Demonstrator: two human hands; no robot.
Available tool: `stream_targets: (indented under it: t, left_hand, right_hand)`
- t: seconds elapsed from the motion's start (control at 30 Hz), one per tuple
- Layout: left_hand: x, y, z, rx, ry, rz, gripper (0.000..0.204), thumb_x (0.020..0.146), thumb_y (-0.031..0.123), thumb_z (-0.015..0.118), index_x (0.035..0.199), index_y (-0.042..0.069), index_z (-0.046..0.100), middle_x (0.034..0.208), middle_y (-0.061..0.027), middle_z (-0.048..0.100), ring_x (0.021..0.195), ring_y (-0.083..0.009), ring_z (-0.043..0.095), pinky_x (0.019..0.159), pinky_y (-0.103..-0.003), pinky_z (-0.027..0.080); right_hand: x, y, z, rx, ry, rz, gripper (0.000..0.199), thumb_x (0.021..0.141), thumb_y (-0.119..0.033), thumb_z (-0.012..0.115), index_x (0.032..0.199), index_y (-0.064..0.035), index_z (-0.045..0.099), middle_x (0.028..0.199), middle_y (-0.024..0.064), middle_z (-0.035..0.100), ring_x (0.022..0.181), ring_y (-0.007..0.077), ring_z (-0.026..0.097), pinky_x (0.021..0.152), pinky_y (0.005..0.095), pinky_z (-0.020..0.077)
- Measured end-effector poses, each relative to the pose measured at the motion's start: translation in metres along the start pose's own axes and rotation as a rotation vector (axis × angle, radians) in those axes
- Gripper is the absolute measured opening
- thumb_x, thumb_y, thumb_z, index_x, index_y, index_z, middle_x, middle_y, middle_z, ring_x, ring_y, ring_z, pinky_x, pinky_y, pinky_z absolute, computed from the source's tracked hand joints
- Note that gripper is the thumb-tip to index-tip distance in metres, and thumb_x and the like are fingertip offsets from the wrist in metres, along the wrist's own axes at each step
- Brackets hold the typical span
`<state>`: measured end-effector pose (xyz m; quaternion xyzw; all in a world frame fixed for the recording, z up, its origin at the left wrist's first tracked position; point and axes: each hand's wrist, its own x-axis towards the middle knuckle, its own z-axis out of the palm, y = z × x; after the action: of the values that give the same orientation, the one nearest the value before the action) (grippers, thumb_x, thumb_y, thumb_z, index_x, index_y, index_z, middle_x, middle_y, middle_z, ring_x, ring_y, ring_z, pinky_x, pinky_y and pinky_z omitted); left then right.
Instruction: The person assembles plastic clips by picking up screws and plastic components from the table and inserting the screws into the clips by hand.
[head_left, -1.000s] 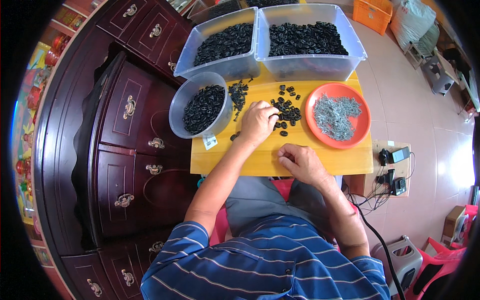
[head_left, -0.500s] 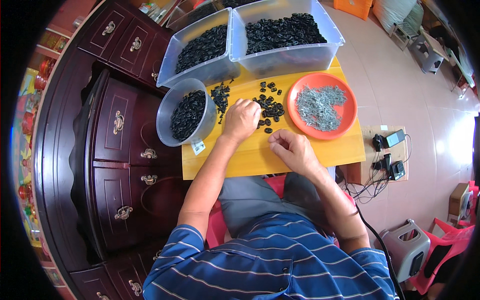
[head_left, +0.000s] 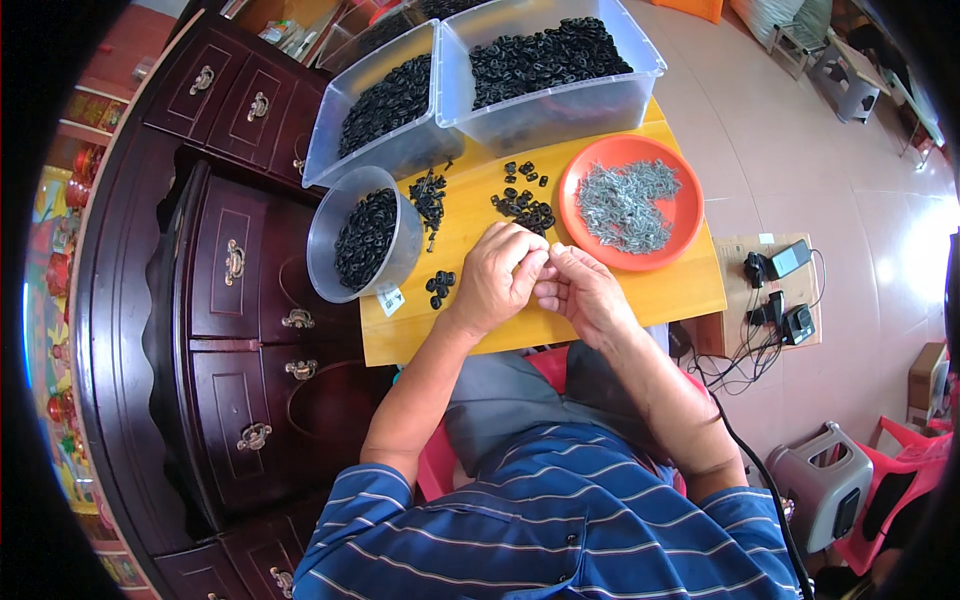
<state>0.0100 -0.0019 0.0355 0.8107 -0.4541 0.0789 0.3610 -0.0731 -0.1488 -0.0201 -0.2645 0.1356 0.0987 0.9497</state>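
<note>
My left hand (head_left: 500, 276) and my right hand (head_left: 592, 297) meet over the front of the yellow table (head_left: 620, 305). Both have thumb and fingers pinched, with the fingertips touching; anything between them is too small or too hidden to make out. Just beyond the left hand lies a loose pile of small black two-holed plastic pieces (head_left: 522, 205). A smaller cluster of similar black pieces (head_left: 440, 286) sits beside my left wrist. Farther back is a heap of thin black pin-like parts (head_left: 429, 203). An orange-red plate (head_left: 690, 215) carries many silver screws (head_left: 628, 205).
A round clear tub (head_left: 322, 262) of black pieces stands at the table's left edge. Two large clear bins (head_left: 550, 95) of black pieces fill the back. Dark wooden drawers (head_left: 225, 290) border the left. Chargers and cables (head_left: 780, 300) rest on a box at right.
My left hand has moved toward me and right, away from the black pile, and now meets my right hand. The small cluster by my left wrist has come into sight. The view has shifted slightly.
</note>
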Motion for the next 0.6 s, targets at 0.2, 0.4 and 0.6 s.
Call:
stream_targets:
  t: [0.2,0.4,0.6]
  left_hand:
    - [-0.002,-0.002,-0.011,-0.233,-0.055,-0.123,0.006,0.092,0.006,0.069,0.095,0.0,0.069,0.094,-0.0119,0.069,0.088,-0.0304,0.066,0.079,-0.039,0.053]
    - [0.025,0.005,-0.011,-0.142,-0.048,-0.073,0.016,0.086,0.005,0.072,0.102,0.001,0.073,0.098,-0.0108,0.07,0.091,-0.028,0.067,0.082,-0.038,0.055]
    - [0.043,0.012,0.021,0.108,-0.348,0.141,0.033,0.084,0.013,0.074,0.117,0.009,0.072,0.112,-0.011,0.064,0.11,-0.0322,0.061,0.095,-0.047,0.052]
  right_hand:
    - [0.002,0.001,-0.001,0.039,-0.005,-0.017,0.008,0.103,-0.016,0.067,0.105,-0.0092,0.064,0.093,0.0004,0.07,0.077,0.0079,0.067,0.07,0.0239,0.0574]
    - [0.002,0.021,0.003,-0.376,-0.034,-0.174,0.013,0.1,-0.013,0.066,0.108,-0.0029,0.067,0.093,0.0062,0.072,0.078,0.0171,0.07,0.071,0.0302,0.0554]
    - [-0.005,0.038,0.002,-1.082,-0.273,-0.228,0.02,0.093,-0.019,0.067,0.105,-0.004,0.073,0.094,0.0164,0.075,0.093,0.0316,0.074,0.085,0.0422,0.0558]
